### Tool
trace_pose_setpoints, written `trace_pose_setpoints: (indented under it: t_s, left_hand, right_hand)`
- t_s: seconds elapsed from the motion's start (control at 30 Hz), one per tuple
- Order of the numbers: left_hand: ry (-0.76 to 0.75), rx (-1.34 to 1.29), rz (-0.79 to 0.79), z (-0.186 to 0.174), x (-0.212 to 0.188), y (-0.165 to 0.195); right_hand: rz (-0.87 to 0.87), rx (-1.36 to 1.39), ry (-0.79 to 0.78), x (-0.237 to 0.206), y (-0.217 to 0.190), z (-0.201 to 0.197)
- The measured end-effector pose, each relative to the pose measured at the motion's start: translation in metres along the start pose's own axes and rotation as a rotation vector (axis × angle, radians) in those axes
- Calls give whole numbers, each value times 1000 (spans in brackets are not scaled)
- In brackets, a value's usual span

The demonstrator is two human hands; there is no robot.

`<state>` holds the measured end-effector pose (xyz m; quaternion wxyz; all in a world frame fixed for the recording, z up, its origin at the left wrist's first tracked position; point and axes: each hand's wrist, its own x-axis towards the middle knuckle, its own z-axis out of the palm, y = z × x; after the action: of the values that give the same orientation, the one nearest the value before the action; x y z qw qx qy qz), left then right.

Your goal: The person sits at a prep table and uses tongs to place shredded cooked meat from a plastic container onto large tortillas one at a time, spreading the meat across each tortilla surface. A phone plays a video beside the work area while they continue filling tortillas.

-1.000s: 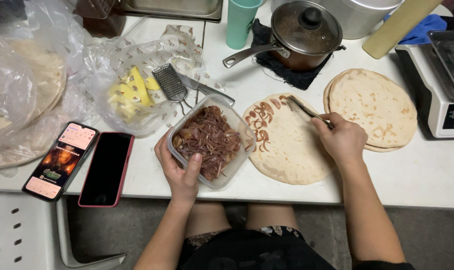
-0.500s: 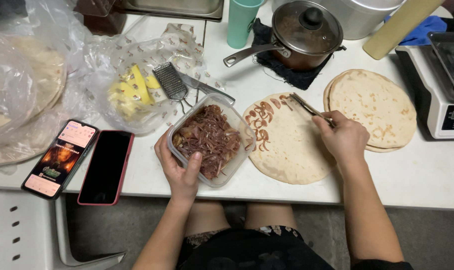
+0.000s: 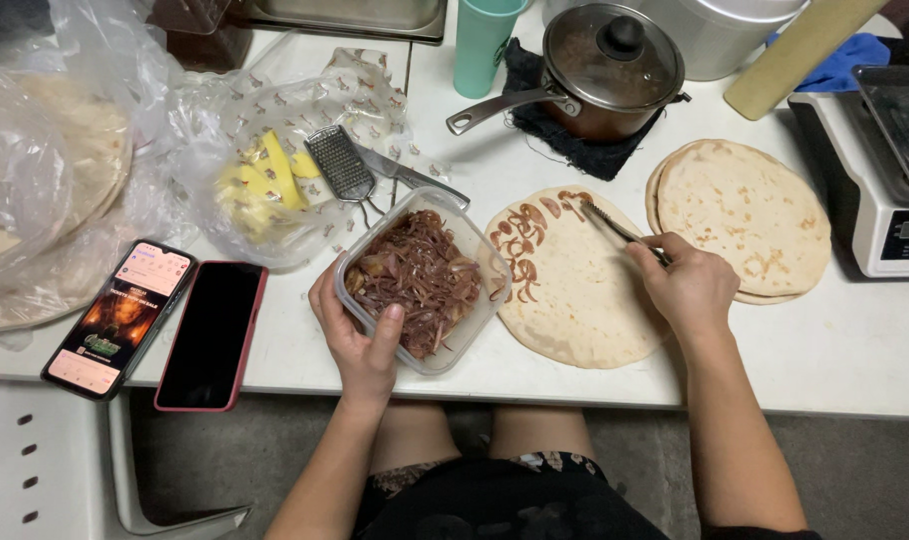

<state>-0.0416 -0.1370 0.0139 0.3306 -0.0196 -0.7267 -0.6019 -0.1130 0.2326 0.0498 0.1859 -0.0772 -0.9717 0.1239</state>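
The clear, square plastic container of cooked reddish-brown onion strips (image 3: 420, 280) sat at the near edge of the white table (image 3: 835, 350), tipped slightly toward the round, pale flatbread (image 3: 575, 285) lying just beside it on the right. The left hand (image 3: 360, 335) was clamped on the container's near corner, thumb hooked over the rim and fingers beneath, apparently to steady and angle it. The right hand (image 3: 687, 285) was closed around slim metal tongs (image 3: 615, 225), whose tips rested over the flatbread's far edge, where a few onion strips already lay in an arc. A stack of similar flatbreads (image 3: 745, 215) waited further right. Behind stood a lidded brown saucepan (image 3: 605, 65) on a dark cloth (image 3: 565, 140). To the left lay a small metal grater (image 3: 340, 162) beside yellow cheese in a plastic bag (image 3: 260, 185), and two phones (image 3: 165, 320) near the edge.
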Motion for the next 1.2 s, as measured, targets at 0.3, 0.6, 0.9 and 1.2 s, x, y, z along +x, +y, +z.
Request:
trace_pose_setpoints:
  t_s: [0.3,0.6,0.9,1.2]
  left_hand:
    - [-7,10,3,-1,0,-1]
    - [0,0,2,0,0,1]
    - [1,4,11,-1,2,7]
    - [-21,45,66,-2,0,8]
  right_hand:
    - [63,14,-54,1,-4,-1]
    - [49,11,-64,2,7,3]
    - [88,244,-25,-5,-15,-30]
    - [-344,278,-129,-43,-102,-42]
